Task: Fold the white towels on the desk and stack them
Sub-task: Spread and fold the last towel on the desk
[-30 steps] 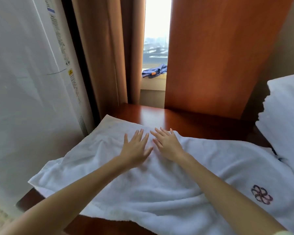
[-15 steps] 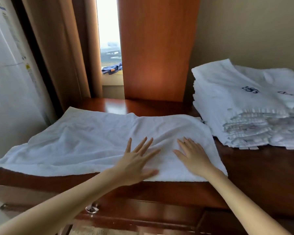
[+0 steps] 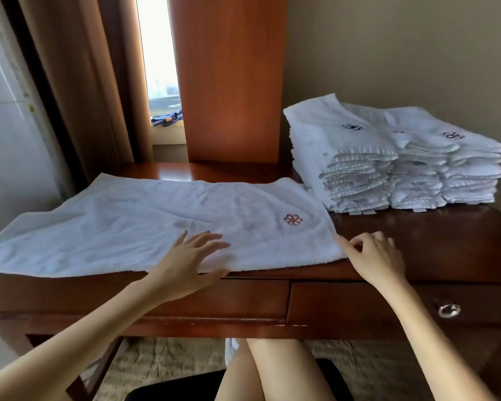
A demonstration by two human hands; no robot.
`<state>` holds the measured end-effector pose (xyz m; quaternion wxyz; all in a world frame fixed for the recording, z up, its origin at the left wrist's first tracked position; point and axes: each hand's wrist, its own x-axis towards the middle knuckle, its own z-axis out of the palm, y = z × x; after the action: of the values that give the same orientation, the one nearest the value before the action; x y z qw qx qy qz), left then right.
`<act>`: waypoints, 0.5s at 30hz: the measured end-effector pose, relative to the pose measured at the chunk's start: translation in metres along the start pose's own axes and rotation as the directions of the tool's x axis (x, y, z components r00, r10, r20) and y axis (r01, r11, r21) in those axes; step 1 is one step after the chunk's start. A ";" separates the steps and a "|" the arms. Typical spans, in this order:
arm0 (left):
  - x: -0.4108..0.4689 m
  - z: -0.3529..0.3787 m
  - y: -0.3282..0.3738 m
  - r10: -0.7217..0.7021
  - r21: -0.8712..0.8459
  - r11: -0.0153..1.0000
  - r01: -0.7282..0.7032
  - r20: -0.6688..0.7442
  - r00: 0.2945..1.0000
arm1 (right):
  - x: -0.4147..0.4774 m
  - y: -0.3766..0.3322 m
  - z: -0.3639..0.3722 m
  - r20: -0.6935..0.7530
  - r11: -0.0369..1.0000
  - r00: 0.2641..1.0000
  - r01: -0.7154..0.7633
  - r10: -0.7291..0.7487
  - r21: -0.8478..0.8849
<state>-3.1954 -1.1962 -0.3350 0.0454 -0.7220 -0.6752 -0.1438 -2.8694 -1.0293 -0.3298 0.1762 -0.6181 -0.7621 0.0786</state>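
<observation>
white towel [image 3: 133, 224], spread as one long rectangle over the left and middle of the desk [image 3: 434, 241], its near hem lying along the front edge above a drawer with a ring pull [image 3: 449, 310]. left hand [image 3: 185, 261] rests flat on the near hem, fingers spread and straight, pinning the cloth. right hand [image 3: 373, 256] sits at the towel's near right corner with fingers curled toward the edge; whether cloth is already caught between them cannot be told. the step in hand appears to be the first fold: the corner is best taken by a pinch at the very tip, lifted low, and carried left so that hem meets hem, with the flat hand acting as anchor, then sweeping outward to clear wrinkles. the terry is soft, matte and limp, with shallow creases, and would likely sag if lifted by one corner only. a red embroidered emblem [image 3: 293, 219] marks the right end. the desk top is dark, glossy wood. farther right stands the stack of folded towels [image 3: 388, 163], in two columns with ruffled layered edges and dark emblems uppermost. behind hang a brown curtain [image 3: 78, 96] and an upright wooden panel [image 3: 232, 82].
</observation>
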 end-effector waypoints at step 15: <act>0.029 -0.022 0.014 -0.028 -0.299 0.954 0.014 -0.044 0.999 | 0.013 -0.014 -0.028 0.203 0.886 0.978 -0.050 -0.050 0.460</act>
<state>-3.1834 -1.1748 -0.3046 -0.0495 -0.7098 -0.6521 -0.2619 -2.8743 -1.0224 -0.2965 0.2373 -0.5466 -0.7355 0.3224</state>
